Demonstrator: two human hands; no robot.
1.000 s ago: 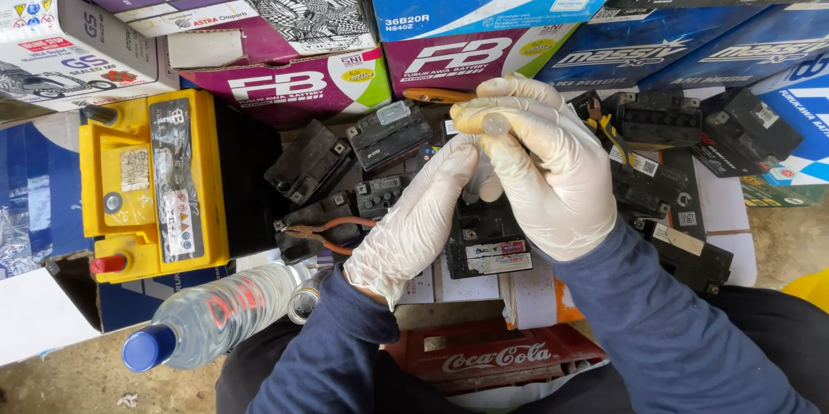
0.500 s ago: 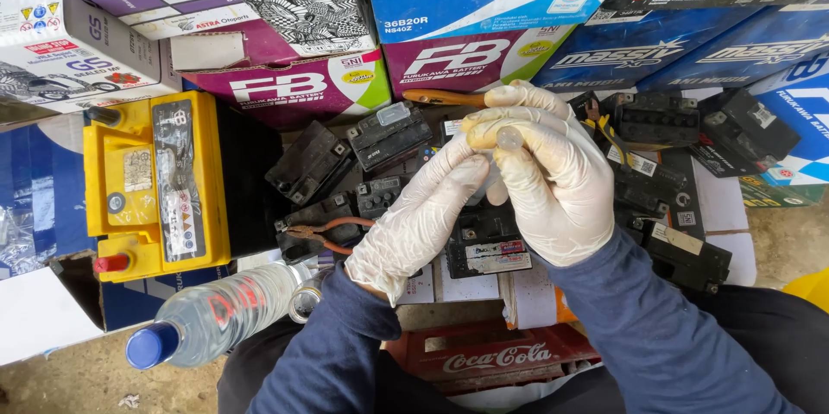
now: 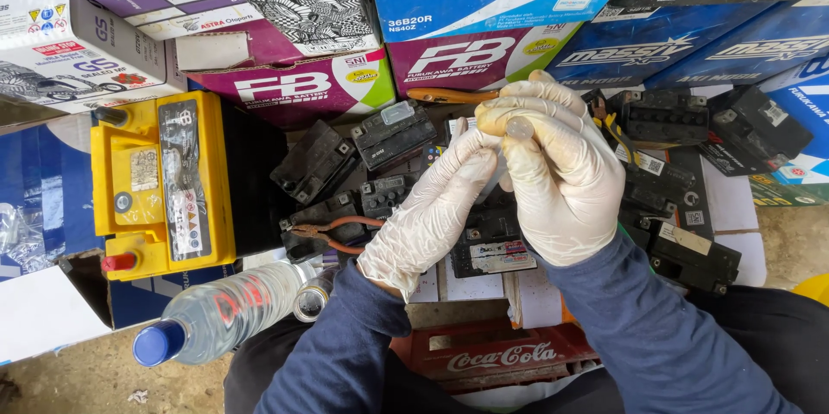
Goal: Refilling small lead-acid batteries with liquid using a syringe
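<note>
Both hands are gloved in white latex and are held together above a pile of small black batteries [image 3: 380, 164].

Left hand [image 3: 436, 207]: fingers are pressed together and extended up toward the right hand, their tips touching it. Whether anything is pinched between them cannot be told.

Right hand [image 3: 561, 172]: fingers are curled and closed over the tips of the left hand; a small pale object may be held at the thumb, but it cannot be made out. Dark blue sleeves are worn on both arms.

Beneath the hands: more black batteries, laid flat and tilted, some with labels; a pair of pliers [image 3: 332, 233] with reddish handles is lying among them, just left of the left wrist.

Left of the pile: a yellow battery [image 3: 160, 185] is set upright, with a red cap at its near corner.

Near edge, left: a clear water bottle [image 3: 229, 310] with a blue cap is lying on its side; a small metal can [image 3: 313, 297] is touching it.

Behind the pile: cardboard boxes [image 3: 484, 0] in purple, blue and white are stacked.

Near the knees: a red crate [image 3: 496, 358] is partly seen.
</note>
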